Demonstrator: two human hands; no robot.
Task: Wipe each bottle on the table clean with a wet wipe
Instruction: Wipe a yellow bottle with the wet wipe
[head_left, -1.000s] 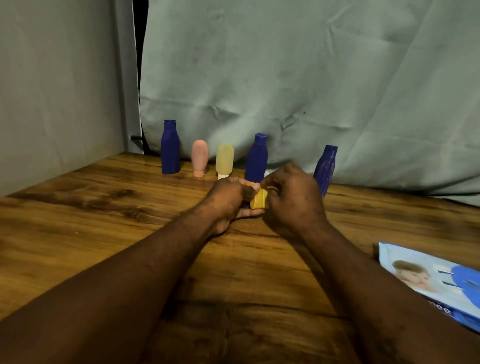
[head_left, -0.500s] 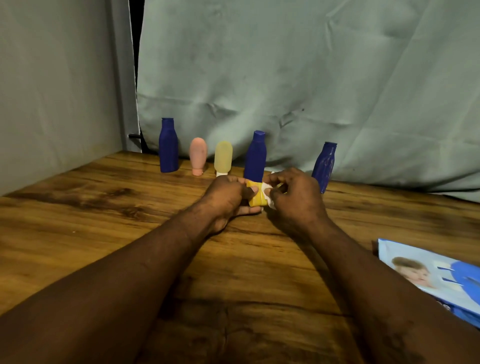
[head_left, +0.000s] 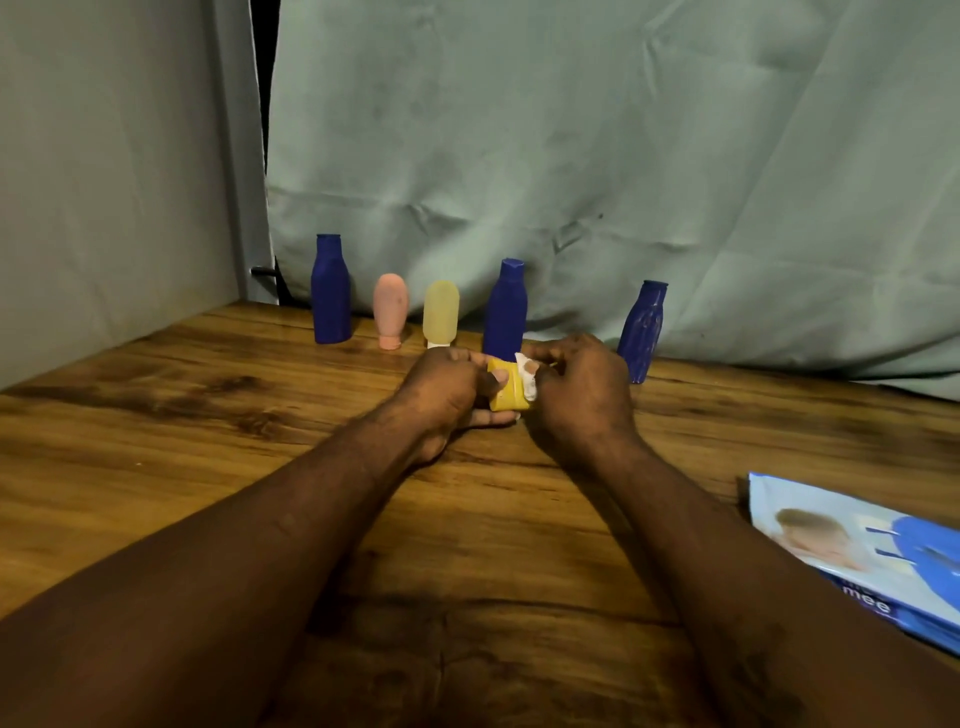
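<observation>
Wipe (head_left: 529, 387) has emerged, pinched by right hand (head_left: 582, 395) against yellow bottle (head_left: 506, 399) left hand (head_left: 447, 389) grips.

Yellow bottle (head_left: 506, 391), white wipe (head_left: 525, 375), three dark-blue bottles (head_left: 330, 291), pink tube (head_left: 390, 307), pale-yellow tube (head_left: 440, 312), brown wood-grain table (head_left: 208, 415).

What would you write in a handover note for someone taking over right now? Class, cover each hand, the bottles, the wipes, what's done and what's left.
Left hand grips the small yellow bottle. Right hand pinches the white wet wipe against it.
Standing along the back: left blue bottle, pink bottle, pale yellow bottle, middle blue bottle, right blue bottle. Wipes pack lies at the right.
Done: the wipe is on the yellow one.
Left: finish it. Which standing bottles are already clean cannot be told.
</observation>
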